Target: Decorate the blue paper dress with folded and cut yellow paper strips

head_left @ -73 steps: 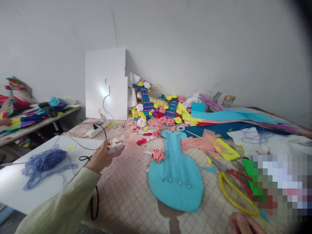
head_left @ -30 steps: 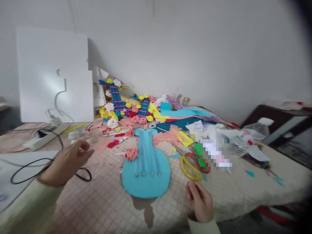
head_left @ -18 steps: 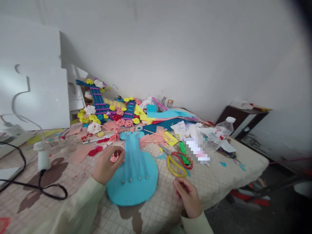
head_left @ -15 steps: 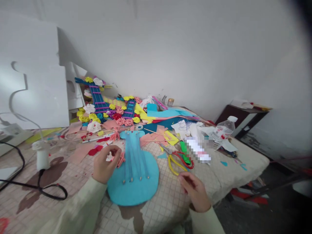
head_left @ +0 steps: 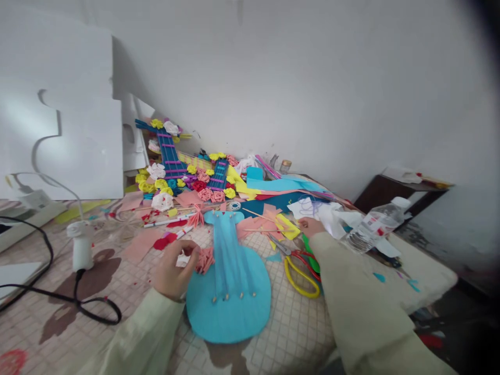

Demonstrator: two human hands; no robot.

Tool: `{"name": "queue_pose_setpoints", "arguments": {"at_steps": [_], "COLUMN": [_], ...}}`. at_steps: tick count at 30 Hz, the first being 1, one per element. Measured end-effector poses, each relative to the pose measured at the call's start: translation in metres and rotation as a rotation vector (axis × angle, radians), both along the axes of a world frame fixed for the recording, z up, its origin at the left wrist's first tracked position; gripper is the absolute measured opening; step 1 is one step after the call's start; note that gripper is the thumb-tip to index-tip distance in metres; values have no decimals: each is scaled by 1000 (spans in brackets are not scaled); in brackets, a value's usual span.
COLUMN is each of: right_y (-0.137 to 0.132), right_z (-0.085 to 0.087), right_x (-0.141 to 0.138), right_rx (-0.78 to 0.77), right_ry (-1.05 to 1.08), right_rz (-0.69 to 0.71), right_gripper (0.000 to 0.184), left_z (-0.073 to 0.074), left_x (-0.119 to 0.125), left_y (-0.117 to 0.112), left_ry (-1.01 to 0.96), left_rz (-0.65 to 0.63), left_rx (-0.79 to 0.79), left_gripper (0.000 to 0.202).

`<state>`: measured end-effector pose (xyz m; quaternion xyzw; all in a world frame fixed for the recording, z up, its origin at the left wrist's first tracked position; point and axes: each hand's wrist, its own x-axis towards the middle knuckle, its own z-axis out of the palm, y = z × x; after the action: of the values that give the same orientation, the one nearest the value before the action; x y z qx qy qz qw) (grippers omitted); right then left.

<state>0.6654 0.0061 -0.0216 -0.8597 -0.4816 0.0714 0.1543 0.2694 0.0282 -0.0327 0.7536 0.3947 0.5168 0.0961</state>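
Note:
A turquoise guitar-shaped cutout [head_left: 230, 317] lies in front of me, with blue strings along its neck fixed at small pale pegs. My left hand [head_left: 175, 271] is curled at its left edge, thumb and forefinger bent toward each other, against a pink crumpled paper flower [head_left: 205, 260]. Beyond the scissors [head_left: 299, 260], which have red and yellow handles, my right hand [head_left: 311, 227] reaches among the scraps. Its fingers are curled beside yellow paper [head_left: 288, 227] and white crumpled paper [head_left: 332, 219]; what they hold is hidden.
Behind stand decorated blue guitar necks [head_left: 172, 156] among paper flowers. A plastic bottle [head_left: 380, 224] lies tilted at right. On the left are a white glue-gun-like device [head_left: 82, 247], its black cable [head_left: 50, 287] and a white cutout board [head_left: 86, 125]. Green scissors-like handles show under my right sleeve.
My right hand has moved forward from beside the scissor handles to the paper scraps. My left hand stays by the pink flower, more of which shows now. The view has shifted left.

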Motion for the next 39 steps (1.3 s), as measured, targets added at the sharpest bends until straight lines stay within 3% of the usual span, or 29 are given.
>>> {"name": "queue_pose_setpoints", "arguments": {"at_steps": [4,11,21,30,39], "right_y": [29,49,50,57,60], "right_z": [-14,-22,-28,-29,-21], "right_x": [9,13,29,17,12], "right_rx": [-162,-300,-218,-103,-108], "right_ry": [-92,-151,-144,-266,-377], "right_rz": [-56,-63,21,99,236], "right_gripper": [25,26,26,32,24], "left_z": [2,2,-3,-3,1], "left_x": [-1,1,2,2,4], "left_y": [-1,-2,-1,-1,-3], "left_ry": [12,43,49,68,79], "left_rz": [-15,-57,-100,-118,-133], "left_rx": [-4,-5,21,1,44], "left_gripper": [9,7,5,7,8]}}
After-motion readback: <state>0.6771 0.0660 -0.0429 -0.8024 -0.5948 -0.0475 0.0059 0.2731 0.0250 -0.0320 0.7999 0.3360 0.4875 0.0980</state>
